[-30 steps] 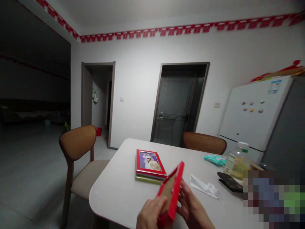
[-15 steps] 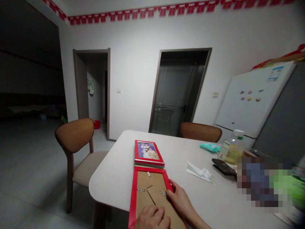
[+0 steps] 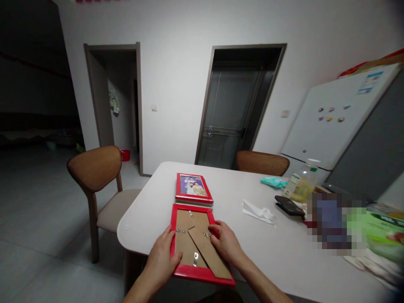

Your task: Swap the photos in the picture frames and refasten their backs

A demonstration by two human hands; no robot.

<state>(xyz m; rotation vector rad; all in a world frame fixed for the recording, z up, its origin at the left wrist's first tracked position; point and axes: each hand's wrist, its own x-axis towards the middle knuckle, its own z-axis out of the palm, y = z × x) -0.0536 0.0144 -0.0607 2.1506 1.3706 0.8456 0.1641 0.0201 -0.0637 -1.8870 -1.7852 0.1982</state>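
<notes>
A red picture frame (image 3: 197, 272) lies back side up at the table's near edge, partly over it. Its brown backing board carries several small metal clips and a slanted stand leg (image 3: 210, 256). My left hand (image 3: 162, 256) grips the frame's left side, thumb on top and fingers along the outer edge. On the right side my right hand (image 3: 225, 242) is closed around the rim, fingertips by the right clip. Just beyond lies a second red-framed photo (image 3: 194, 185), picture side up, on what looks like a stack.
The white table (image 3: 142, 227) also bears a crumpled tissue (image 3: 259, 211), a teal packet (image 3: 274, 182), a dark wallet-like object (image 3: 288, 205), a bottle of yellow liquid (image 3: 301, 183) and a green package (image 3: 381, 229). Chairs (image 3: 96, 168) stand left and behind; a fridge (image 3: 334, 122) is at right.
My left hand has moved from the lower backing to the frame's left edge, uncovering the bottom clip. My right hand stays on the right side. The view has tilted downward.
</notes>
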